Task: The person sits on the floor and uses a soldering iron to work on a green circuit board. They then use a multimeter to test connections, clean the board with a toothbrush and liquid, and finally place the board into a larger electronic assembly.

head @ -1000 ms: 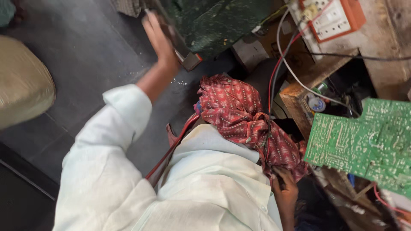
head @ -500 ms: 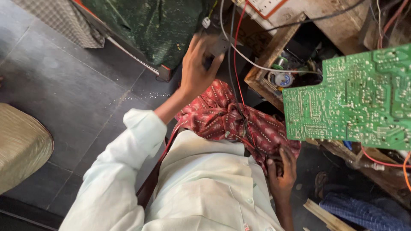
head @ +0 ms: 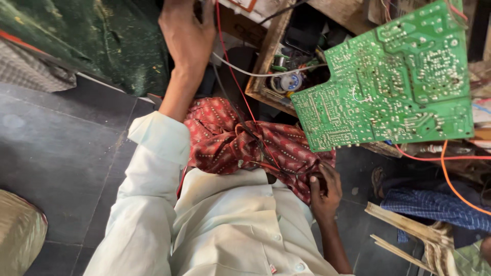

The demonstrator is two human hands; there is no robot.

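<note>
Head view showed the left hand (head: 188, 31) reaching far, fingers curled around a thin red wire (head: 231, 76) running lengthwise toward the near right, where the right hand (head: 324, 190) pinched a red patterned cloth (head: 230, 140).

I see a dark grey tiled floor (head: 61, 153) below me. On it, near left, rests a tan woven sack (head: 18, 237); near right lie pale wood strips (head: 404, 232) beside a blue checked cloth (head: 434, 204).
</note>
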